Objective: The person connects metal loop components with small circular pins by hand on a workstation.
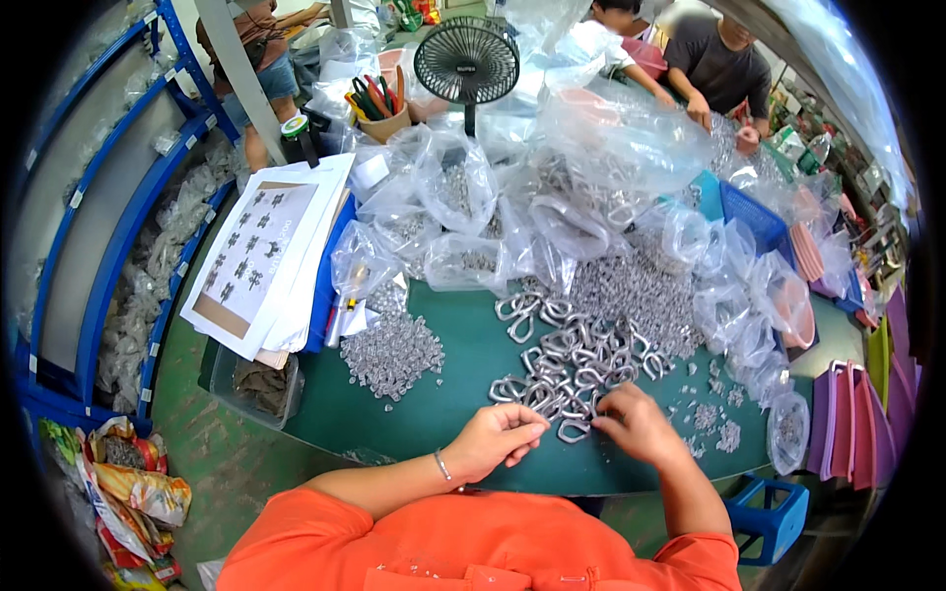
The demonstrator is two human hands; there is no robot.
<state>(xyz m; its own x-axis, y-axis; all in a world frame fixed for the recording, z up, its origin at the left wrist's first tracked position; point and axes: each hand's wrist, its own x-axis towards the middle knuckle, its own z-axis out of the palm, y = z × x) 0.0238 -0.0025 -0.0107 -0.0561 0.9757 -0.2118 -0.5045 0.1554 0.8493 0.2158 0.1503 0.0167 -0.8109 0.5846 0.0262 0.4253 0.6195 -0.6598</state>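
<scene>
A heap of silver-grey metal loops (pixel 567 364) lies on the green tabletop in front of me. At the heap's near left edge is my left hand (pixel 498 438), its thumb and fingertips pinched together; anything between them is too small to make out. My right hand (pixel 636 422) is curled at the near right edge of the heap, fingertips down among the loops, and its pinch is partly hidden. Between the two hands lies a single metal loop (pixel 573 430). Behind the heap spreads a mound of small shiny metal pieces (pixel 631 295).
Another pile of small clear-grey pieces (pixel 392 353) sits at left, beside papers (pixel 271 256) on a blue tray. Plastic bags (pixel 463 197) crowd the back, with a black fan (pixel 467 64) among them. A blue stool (pixel 769 517) stands at lower right. Co-workers (pixel 719 64) are across the table.
</scene>
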